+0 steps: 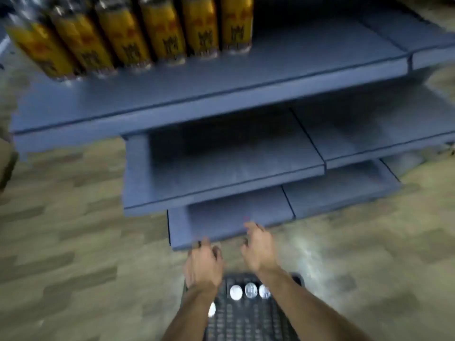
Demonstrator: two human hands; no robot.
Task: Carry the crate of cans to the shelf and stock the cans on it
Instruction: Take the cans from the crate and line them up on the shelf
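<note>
The crate (pixel 248 316) sits on the floor (pixel 73 242) before the shelf (pixel 209 99), silver cans (pixel 250 290) upright inside, long axis vertical. The left hand (pixel 202 264) and right hand (pixel 258 249) hover above it, fingers loosely spread, holding nothing. Each can is best lifted upright and set beside the yellow cans (pixel 157 30).

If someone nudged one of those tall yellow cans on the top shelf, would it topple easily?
Probably. The yellow cans look tall and narrow, so likely tippy. Packed in a row, one might knock its neighbour. Being round, a fallen one would likely roll on the flat shelf.
</note>
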